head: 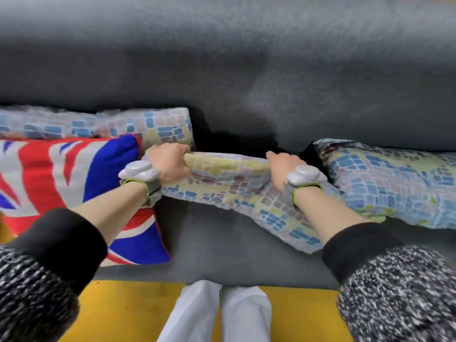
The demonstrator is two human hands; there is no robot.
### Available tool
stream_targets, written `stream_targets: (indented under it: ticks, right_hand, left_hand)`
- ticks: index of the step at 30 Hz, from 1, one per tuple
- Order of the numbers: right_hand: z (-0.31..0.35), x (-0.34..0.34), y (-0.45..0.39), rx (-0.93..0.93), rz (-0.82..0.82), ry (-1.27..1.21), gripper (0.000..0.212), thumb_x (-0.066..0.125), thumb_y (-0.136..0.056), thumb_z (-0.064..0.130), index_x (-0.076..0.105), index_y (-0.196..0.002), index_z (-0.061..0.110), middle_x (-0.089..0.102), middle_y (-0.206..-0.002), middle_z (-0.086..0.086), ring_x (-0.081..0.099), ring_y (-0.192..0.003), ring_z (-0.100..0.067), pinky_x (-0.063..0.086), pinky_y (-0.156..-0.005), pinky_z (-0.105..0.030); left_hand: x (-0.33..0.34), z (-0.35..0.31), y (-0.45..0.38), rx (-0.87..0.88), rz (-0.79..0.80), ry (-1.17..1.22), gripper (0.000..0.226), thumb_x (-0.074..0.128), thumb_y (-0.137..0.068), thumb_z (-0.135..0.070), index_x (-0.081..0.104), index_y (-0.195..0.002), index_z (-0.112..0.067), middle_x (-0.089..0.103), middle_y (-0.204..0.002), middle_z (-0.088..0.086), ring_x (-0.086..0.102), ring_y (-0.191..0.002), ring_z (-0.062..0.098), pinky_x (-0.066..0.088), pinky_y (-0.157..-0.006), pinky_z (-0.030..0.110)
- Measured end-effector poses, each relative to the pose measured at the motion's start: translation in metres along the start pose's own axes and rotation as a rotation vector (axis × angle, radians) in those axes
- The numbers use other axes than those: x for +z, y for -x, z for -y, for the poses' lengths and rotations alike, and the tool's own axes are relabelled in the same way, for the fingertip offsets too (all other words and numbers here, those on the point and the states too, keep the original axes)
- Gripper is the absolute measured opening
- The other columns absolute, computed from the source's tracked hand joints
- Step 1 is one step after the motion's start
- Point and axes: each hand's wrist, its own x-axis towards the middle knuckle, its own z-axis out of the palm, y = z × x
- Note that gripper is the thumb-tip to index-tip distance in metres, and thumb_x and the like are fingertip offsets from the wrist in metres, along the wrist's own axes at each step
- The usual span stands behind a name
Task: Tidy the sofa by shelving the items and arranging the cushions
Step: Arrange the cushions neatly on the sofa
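Observation:
A mosaic-patterned cushion in blue, yellow and mauve lies across the middle of the grey sofa seat. My left hand grips its top edge at the left corner, and my right hand grips the same edge further right. A Union Jack cushion lies at the left, under my left forearm. Behind it a second mosaic cushion leans at the sofa back. A third mosaic cushion lies at the right.
The grey sofa backrest fills the upper half of the view. A yellow floor runs along the sofa's front edge, where my white trouser legs stand. Both wrists wear grey devices on straps.

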Motion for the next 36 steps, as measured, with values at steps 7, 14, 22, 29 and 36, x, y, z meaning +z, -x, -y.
stream_targets:
  ticks: [7, 14, 22, 29, 36]
  right_hand:
    - [0.029, -0.015, 0.007, 0.033, -0.186, 0.073, 0.049, 0.058, -0.08, 0.003, 0.042, -0.124, 0.016, 0.054, -0.118, -0.012, 0.047, -0.113, -0.036, 0.035, -0.077, -0.041]
    - [0.022, -0.022, 0.004, -0.067, -0.098, 0.035, 0.047, 0.057, -0.081, 0.006, 0.041, -0.124, 0.014, 0.053, -0.12, -0.015, 0.048, -0.113, -0.036, 0.031, -0.076, -0.039]
    - [-0.056, -0.006, 0.013, -0.077, -0.156, -0.067, 0.034, 0.037, -0.097, 0.037, 0.049, -0.119, 0.013, 0.056, -0.121, -0.013, 0.049, -0.114, -0.034, 0.037, -0.081, -0.04]
    - [-0.191, 0.006, 0.041, -0.029, -0.088, -0.108, 0.048, 0.05, -0.089, 0.035, 0.045, -0.13, 0.012, 0.044, -0.137, -0.012, 0.036, -0.13, -0.031, 0.033, -0.102, -0.041]
    - [-0.296, 0.016, 0.062, -0.077, 0.344, -0.045, 0.113, 0.072, -0.069, 0.056, 0.003, -0.153, 0.026, 0.006, -0.161, -0.004, 0.011, -0.147, -0.03, 0.025, -0.115, -0.049]
  left_hand:
    - [0.01, 0.016, 0.001, -0.085, -0.04, -0.139, 0.05, 0.071, -0.057, -0.032, 0.051, -0.101, -0.018, 0.058, -0.104, 0.01, 0.051, -0.1, 0.034, 0.037, -0.085, 0.042]
    - [0.017, -0.061, -0.015, 0.053, 0.023, -0.076, 0.069, 0.07, -0.064, -0.033, 0.038, -0.123, -0.021, 0.043, -0.117, 0.009, 0.043, -0.112, 0.033, 0.03, -0.097, 0.044]
    - [0.031, -0.198, -0.011, 0.228, 0.207, -0.098, 0.07, 0.072, -0.071, -0.025, 0.038, -0.131, -0.022, 0.041, -0.136, 0.001, 0.032, -0.134, 0.026, 0.007, -0.117, 0.052]
    - [0.057, -0.311, -0.009, 0.4, 0.394, -0.284, 0.075, 0.079, -0.065, -0.038, 0.042, -0.128, -0.018, 0.05, -0.124, 0.003, 0.045, -0.12, 0.027, 0.022, -0.11, 0.048]
    - [0.065, -0.354, -0.01, 0.316, 0.575, -0.337, 0.055, 0.073, -0.077, -0.038, 0.051, -0.125, -0.022, 0.061, -0.123, 0.002, 0.053, -0.119, 0.025, 0.037, -0.102, 0.038]
